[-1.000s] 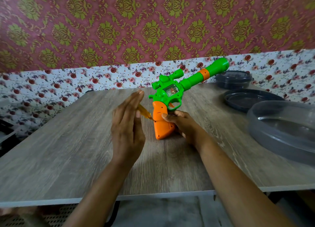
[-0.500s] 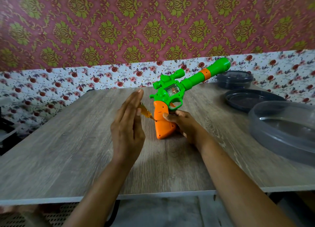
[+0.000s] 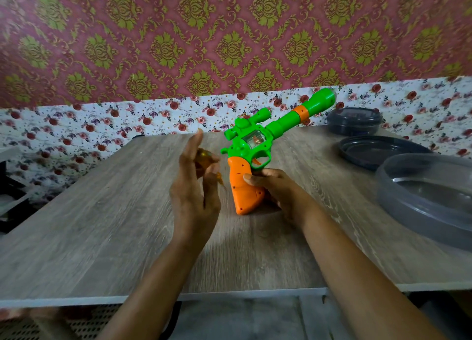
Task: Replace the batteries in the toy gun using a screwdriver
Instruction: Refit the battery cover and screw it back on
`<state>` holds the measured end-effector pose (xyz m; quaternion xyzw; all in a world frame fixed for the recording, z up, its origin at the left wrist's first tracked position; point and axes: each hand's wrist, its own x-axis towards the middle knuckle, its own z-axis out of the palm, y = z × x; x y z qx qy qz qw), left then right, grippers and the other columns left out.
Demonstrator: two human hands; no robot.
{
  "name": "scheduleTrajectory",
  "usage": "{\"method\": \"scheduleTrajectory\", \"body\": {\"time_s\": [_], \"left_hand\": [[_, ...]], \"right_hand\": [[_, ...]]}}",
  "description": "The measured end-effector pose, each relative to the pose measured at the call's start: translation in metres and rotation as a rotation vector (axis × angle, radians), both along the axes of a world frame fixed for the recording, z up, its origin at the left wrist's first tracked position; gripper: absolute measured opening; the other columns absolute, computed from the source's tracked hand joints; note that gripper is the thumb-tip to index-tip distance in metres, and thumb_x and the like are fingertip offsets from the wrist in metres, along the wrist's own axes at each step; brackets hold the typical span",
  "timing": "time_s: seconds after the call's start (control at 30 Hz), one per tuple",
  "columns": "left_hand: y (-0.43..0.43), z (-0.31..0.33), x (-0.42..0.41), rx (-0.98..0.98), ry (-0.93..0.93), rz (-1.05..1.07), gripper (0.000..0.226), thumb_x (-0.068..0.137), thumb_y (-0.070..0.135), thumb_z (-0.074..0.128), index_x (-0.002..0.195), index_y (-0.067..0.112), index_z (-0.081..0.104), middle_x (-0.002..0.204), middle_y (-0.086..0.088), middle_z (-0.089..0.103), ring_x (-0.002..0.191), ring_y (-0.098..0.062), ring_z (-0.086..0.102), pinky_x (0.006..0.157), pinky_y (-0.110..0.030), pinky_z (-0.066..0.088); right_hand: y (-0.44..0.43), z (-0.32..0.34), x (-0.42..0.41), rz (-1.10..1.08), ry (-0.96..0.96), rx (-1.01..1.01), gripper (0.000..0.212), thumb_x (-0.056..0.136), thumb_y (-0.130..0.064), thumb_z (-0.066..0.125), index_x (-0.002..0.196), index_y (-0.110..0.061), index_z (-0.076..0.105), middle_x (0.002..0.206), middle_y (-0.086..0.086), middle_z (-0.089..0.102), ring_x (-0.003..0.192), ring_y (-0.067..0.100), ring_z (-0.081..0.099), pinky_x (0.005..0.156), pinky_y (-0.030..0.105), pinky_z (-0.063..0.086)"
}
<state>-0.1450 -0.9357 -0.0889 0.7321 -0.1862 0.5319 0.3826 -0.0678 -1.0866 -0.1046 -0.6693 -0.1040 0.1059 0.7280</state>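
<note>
A green toy gun (image 3: 258, 140) with an orange grip (image 3: 242, 186) stands butt-down on the wooden table (image 3: 102, 224), barrel tilted up to the right. My right hand (image 3: 275, 189) grips the orange grip from the right side. My left hand (image 3: 195, 186) is upright just left of the grip, fingers extended, with the amber handle of a screwdriver (image 3: 204, 158) against its palm. The screwdriver's tip points toward the grip's left side; the hand hides most of the tool, and it is blurred.
Dark plastic containers sit at the right: a small round tub (image 3: 355, 121) at the back, a flat lid (image 3: 378, 150) in front of it, and a large translucent bowl (image 3: 429, 196) near the right edge. A patterned wall stands behind the table.
The screwdriver handle has shifted up in my left hand and blurs with motion. The toy gun and my right hand have stayed in place.
</note>
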Motion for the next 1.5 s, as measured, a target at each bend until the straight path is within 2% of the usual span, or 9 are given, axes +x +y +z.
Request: {"method": "scheduleTrajectory", "body": {"time_s": [0.1,0.17,0.3,0.43,0.8,1.0,1.13,1.33,1.5], "left_hand": [[0.000,0.001,0.000,-0.107,0.082,0.048,0.045,0.097,0.018,0.039,0.140,0.012,0.028,0.090,-0.011,0.053,0.073,-0.012,0.057,0.063,-0.018,0.045],[0.001,0.001,0.004,-0.190,0.237,0.047,0.051,0.095,0.011,0.048,0.142,0.011,0.027,0.084,-0.004,0.052,0.065,-0.004,0.053,0.056,-0.008,0.040],[0.009,-0.007,0.017,-0.068,0.465,0.179,0.038,0.091,0.019,0.058,0.128,0.015,0.050,0.099,-0.005,0.066,0.086,-0.021,0.062,0.061,-0.020,0.031],[0.010,-0.015,0.021,0.004,0.526,0.113,0.025,0.092,0.018,0.055,0.117,0.018,0.051,0.103,-0.007,0.068,0.078,-0.030,0.067,0.071,-0.038,0.052],[0.008,-0.014,0.016,0.196,0.669,0.030,0.046,0.080,0.045,0.040,0.114,0.019,0.057,0.097,-0.006,0.068,0.084,-0.025,0.062,0.072,-0.037,0.051],[0.009,-0.014,0.016,0.155,0.687,0.011,0.040,0.082,0.047,0.046,0.103,0.018,0.062,0.093,-0.004,0.069,0.083,-0.021,0.062,0.071,-0.034,0.050],[0.008,-0.014,0.018,0.240,0.706,0.097,0.033,0.085,0.041,0.060,0.099,0.012,0.064,0.092,-0.010,0.069,0.086,-0.029,0.063,0.069,-0.034,0.046],[0.010,-0.014,0.019,0.268,0.657,0.153,0.022,0.087,0.030,0.062,0.094,0.008,0.063,0.091,-0.012,0.066,0.085,-0.030,0.061,0.068,-0.035,0.044],[0.009,-0.004,0.020,0.309,0.563,0.203,0.026,0.093,0.029,0.053,0.113,0.014,0.060,0.104,-0.008,0.065,0.088,-0.024,0.061,0.067,-0.028,0.042]], "right_hand": [[0.003,0.001,0.000,-0.005,0.043,0.007,0.006,0.083,-0.005,0.062,0.084,-0.010,0.064,0.066,-0.002,0.070,0.063,0.010,0.065,0.057,0.022,0.055],[0.008,0.000,0.002,-0.056,0.068,-0.033,0.008,0.079,-0.006,0.067,0.076,-0.012,0.063,0.055,-0.006,0.066,0.057,0.008,0.061,0.060,0.022,0.051],[0.014,-0.001,0.001,-0.088,0.122,-0.054,0.019,0.076,-0.013,0.070,0.094,-0.008,0.065,0.079,0.004,0.065,0.070,0.015,0.059,0.073,0.033,0.050],[0.015,-0.002,-0.002,-0.092,0.186,-0.011,0.022,0.078,-0.016,0.068,0.098,-0.010,0.064,0.102,0.013,0.064,0.085,0.023,0.059,0.093,0.046,0.046],[0.013,0.001,-0.007,-0.129,0.187,-0.033,0.009,0.091,-0.022,0.055,0.086,-0.015,0.059,0.081,0.003,0.061,0.072,0.014,0.058,0.065,0.028,0.052],[0.014,0.000,-0.011,-0.233,0.077,-0.185,0.014,0.086,-0.020,0.062,0.073,-0.014,0.062,0.076,0.007,0.063,0.067,0.016,0.057,0.064,0.029,0.048],[0.005,-0.003,-0.010,-0.416,-0.276,-0.712,0.031,0.080,-0.030,0.068,0.059,-0.010,0.059,0.067,0.016,0.062,0.070,0.029,0.061,0.058,0.029,0.037],[-0.001,0.003,-0.013,-0.603,-0.427,-0.797,0.021,0.078,-0.030,0.070,0.090,-0.014,0.064,0.097,0.005,0.069,0.096,0.023,0.061,0.069,0.026,0.040],[-0.009,-0.008,-0.003,-0.491,-0.396,-0.920,0.069,0.088,-0.037,0.057,0.143,-0.009,0.027,0.149,0.012,0.030,0.137,0.027,0.029,0.104,0.036,0.031]]}}
